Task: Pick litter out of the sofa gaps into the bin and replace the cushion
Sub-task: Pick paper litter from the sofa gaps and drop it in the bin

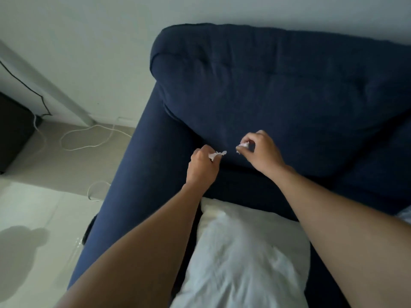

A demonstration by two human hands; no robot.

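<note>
A dark blue sofa [278, 90] fills the right of the head view, its back cushion leaning over the seat. Both my hands hover above the gap where the back cushion meets the seat. My left hand [201, 166] is closed around a small white scrap of paper [216, 154] that sticks out from its fingers. My right hand [260, 152] pinches another crumpled white scrap [244, 145] between thumb and fingertips. A white cushion [242, 261] lies on the seat below my forearms. No bin is in view.
The sofa's left armrest [131, 181] runs down toward me. White cables [86, 138] trail over the pale tiled floor at the left. A black box [13, 132] stands against the wall at the far left.
</note>
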